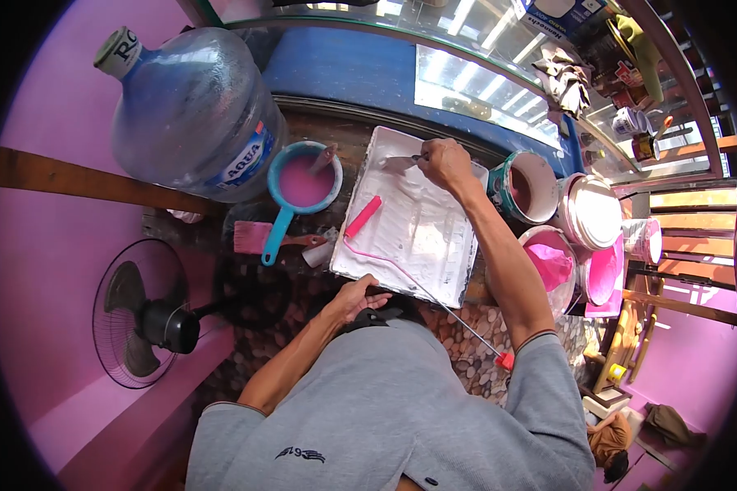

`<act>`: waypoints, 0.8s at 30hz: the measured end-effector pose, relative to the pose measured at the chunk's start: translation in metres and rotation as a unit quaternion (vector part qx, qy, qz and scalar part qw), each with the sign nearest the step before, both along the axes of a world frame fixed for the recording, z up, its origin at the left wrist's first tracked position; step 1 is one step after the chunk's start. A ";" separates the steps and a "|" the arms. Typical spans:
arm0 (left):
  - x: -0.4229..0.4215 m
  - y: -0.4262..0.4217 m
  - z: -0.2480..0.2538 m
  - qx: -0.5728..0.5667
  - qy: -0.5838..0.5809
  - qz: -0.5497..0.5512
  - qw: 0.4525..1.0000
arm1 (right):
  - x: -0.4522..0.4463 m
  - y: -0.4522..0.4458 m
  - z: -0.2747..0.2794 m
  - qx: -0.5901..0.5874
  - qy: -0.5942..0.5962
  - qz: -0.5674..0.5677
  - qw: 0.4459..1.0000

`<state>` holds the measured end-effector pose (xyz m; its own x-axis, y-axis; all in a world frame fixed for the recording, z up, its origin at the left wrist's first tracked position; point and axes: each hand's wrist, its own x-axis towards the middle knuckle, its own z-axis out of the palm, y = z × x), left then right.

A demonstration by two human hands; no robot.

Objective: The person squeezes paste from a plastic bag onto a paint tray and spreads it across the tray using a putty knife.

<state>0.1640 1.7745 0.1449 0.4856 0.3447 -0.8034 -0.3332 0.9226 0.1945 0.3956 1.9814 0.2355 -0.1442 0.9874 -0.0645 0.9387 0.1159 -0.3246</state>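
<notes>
Right hand (447, 167), knuckles up, around scraper (400, 163)

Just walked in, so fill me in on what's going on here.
A person is working at a white paint tray. The right hand holds a scraper, its blade over the tray's far end. The left hand is at the near edge; whether it grips is unclear. A pink roller lies in the tray, its long handle reaching past the near edge. To the left stands a blue dipper containing pink paint.

The grey short-sleeved shirt (360, 393) has dark-edged cuffs (539, 339), a black emblem (300, 453) and a dark button (431, 481).
</notes>
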 end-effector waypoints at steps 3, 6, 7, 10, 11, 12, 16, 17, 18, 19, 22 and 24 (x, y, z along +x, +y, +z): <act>0.000 0.001 0.001 -0.027 -0.005 0.004 1.000 | 0.011 0.007 -0.009 -0.028 0.029 -0.062 0.997; 0.000 0.003 0.006 -0.046 -0.009 0.009 0.999 | 0.027 0.008 -0.014 -0.102 0.062 -0.139 0.983; 0.000 0.002 0.006 -0.048 -0.007 0.012 0.999 | 0.033 0.004 -0.016 -0.148 0.088 -0.166 0.971; 0.001 0.002 0.005 -0.050 -0.006 0.017 0.999 | 0.045 -0.012 -0.021 -0.192 0.108 -0.174 0.960; 0.001 0.001 0.004 -0.053 -0.003 0.012 0.999 | 0.047 -0.016 -0.023 -0.190 0.105 -0.160 0.963; 0.000 0.000 0.001 -0.053 -0.005 0.016 0.998 | 0.046 -0.021 -0.020 -0.191 0.103 -0.157 0.964; -0.001 -0.002 -0.003 -0.018 -0.013 0.016 1.000 | 0.033 -0.025 0.002 -0.073 0.074 -0.134 0.985; -0.001 -0.001 -0.001 -0.014 -0.014 0.013 1.000 | 0.028 -0.025 0.006 -0.059 0.090 -0.138 0.985; -0.001 0.000 0.001 -0.013 -0.015 0.010 1.000 | 0.024 -0.023 0.003 -0.058 0.090 -0.141 0.984; -0.001 0.001 0.003 -0.021 -0.012 0.009 1.000 | 0.020 -0.019 -0.005 -0.051 0.085 -0.150 0.984; 0.000 0.000 0.001 -0.022 -0.004 0.013 1.000 | 0.019 -0.012 -0.027 -0.112 0.110 -0.179 0.971; 0.000 -0.001 -0.001 -0.015 0.000 0.020 1.000 | 0.020 -0.014 -0.034 -0.189 0.180 -0.210 0.942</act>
<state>0.1635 1.7735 0.1443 0.4716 0.3396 -0.8138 -0.3700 0.9139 0.1669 0.4152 1.9676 0.2014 0.1739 0.8788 -0.4444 0.6980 -0.4283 -0.5739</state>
